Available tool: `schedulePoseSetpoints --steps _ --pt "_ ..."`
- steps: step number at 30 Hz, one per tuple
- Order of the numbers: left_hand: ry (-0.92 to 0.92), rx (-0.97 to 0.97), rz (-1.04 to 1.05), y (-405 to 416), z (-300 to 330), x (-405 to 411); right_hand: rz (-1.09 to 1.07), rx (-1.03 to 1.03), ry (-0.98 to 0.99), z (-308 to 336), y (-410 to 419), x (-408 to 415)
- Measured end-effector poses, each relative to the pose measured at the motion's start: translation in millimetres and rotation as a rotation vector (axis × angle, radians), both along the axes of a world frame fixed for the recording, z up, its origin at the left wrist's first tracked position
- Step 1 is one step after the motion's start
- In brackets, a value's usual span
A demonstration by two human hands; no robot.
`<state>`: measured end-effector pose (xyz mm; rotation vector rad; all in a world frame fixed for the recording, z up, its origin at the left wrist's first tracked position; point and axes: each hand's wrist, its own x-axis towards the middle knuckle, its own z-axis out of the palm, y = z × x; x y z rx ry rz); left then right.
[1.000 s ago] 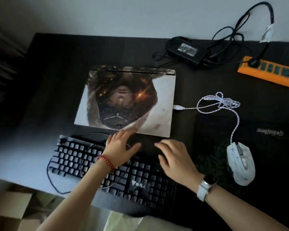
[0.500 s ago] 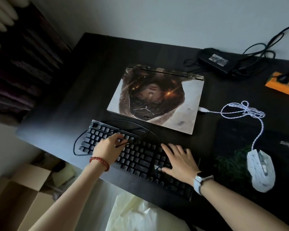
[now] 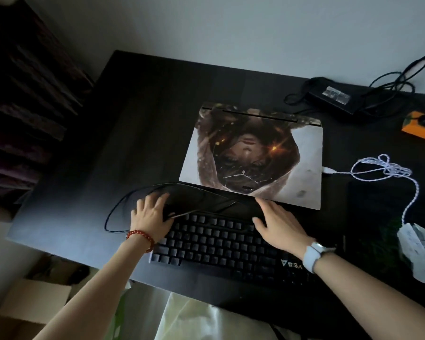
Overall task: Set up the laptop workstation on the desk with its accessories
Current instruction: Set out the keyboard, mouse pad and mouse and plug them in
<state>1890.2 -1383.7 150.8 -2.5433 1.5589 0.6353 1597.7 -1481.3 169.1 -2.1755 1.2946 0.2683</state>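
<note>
A black keyboard [image 3: 219,241] lies at the desk's front edge, just in front of a closed laptop [image 3: 250,155] whose lid bears a picture. My left hand [image 3: 152,212] sits on the keyboard's top-left corner, and the black keyboard cable [image 3: 112,217] runs taut from under its thumb and loops out to the left. My right hand [image 3: 280,224] rests flat on the keyboard's top edge with its fingers spread. A white mouse [image 3: 417,251] lies on a dark mouse pad [image 3: 378,204], its braided white cable [image 3: 383,168] plugged into the laptop's right side.
A black power adapter [image 3: 334,96] with tangled leads lies at the back right, beside an orange power strip [image 3: 420,126]. The black desk [image 3: 108,155] ends on the left, near dark shelving. A cardboard box [image 3: 22,303] stands on the floor below.
My left hand picked the cable up off the keys and went to the keyboard's top-left corner. My right hand slid up to the top edge. The view swung left.
</note>
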Motion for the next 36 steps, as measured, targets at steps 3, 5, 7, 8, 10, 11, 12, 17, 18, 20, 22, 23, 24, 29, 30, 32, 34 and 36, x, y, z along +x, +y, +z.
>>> schedulePoseSetpoints --steps 3,5,7,8,10,11,12,17,18,20,22,23,24,29,30,32,34,36 --pt "0.092 0.059 -0.119 -3 -14 8 -0.004 -0.045 0.071 0 -8 54" --pt "0.218 0.04 -0.084 -7 -19 15 -0.035 -0.053 0.054 -1 -15 73" --pt "0.399 0.033 0.003 -10 -20 19 -0.046 -0.066 0.021 1 -20 80" --pt "0.463 0.033 0.019 -9 -20 20 -0.047 -0.073 0.01 3 -21 82" --pt "0.52 -0.003 0.0 -3 -20 22 -0.053 -0.11 -0.012 5 -20 83" --pt "0.533 -0.038 -0.012 -1 -20 24 -0.065 -0.138 -0.03 7 -20 83" --pt "0.541 -0.071 -0.02 2 -20 24 -0.095 -0.172 -0.068 9 -20 84" --pt "0.553 -0.172 -0.067 5 -17 25 -0.552 0.14 -0.56 30 -37 96" --pt "0.553 -0.185 -0.075 6 -16 24 -0.671 0.336 -0.703 36 -40 98" --pt "0.554 -0.2 -0.098 6 -14 23 -0.923 0.743 -1.02 50 -46 100" --pt "0.558 -0.19 -0.122 3 -12 23 -1.114 1.003 -1.273 61 -53 102" --pt "0.555 -0.183 -0.134 1 -13 24 -1.153 1.054 -1.352 66 -56 105" --pt "0.547 -0.171 -0.141 -1 -13 25 -1.16 1.079 -1.408 71 -58 110" --pt "0.497 -0.066 -0.194 0 -19 28 -1.168 1.063 -1.406 90 -60 132" --pt "0.465 -0.044 -0.222 2 -20 28 -1.154 0.975 -1.32 93 -61 134" --pt "0.395 -0.013 -0.278 3 -23 29 -1.057 0.743 -1.139 101 -64 135" --pt "0.329 -0.019 -0.323 3 -25 29 -0.905 0.588 -1.034 110 -68 132" --pt "0.269 -0.058 -0.375 3 -27 29 -0.795 0.559 -1.014 117 -71 127"
